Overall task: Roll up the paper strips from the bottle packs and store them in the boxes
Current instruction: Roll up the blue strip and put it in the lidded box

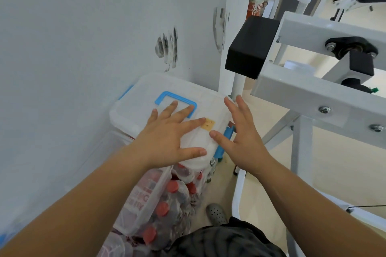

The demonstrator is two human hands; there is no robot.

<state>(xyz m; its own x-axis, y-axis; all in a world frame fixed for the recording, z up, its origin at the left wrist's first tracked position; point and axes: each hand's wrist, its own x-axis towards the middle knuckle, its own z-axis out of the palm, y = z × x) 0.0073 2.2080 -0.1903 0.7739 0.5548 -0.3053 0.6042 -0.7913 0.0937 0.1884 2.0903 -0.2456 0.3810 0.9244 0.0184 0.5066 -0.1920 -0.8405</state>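
Translucent box lid (142,98) under flat, spread left hand (165,137); right hand (242,137) splayed, holding nothing, beside blue latch (226,133); scuffed wall (83,37) behind.

Frosted translucent plastic for the box lid (142,94), glossy blue plastic handle (179,97), crinkly shiny film over the bottle packs (177,208), smooth white painted metal frame (309,87), matt black block (250,48), scuffed matt wall (83,48)

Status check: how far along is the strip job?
Done: nothing visible; no rolled strips in view. In hand: left hand lies flat on the box lid, right hand open beside its blue latch; both hold nothing. Left: red-capped bottle packs sit below the box, so rolling and storing seem ahead.
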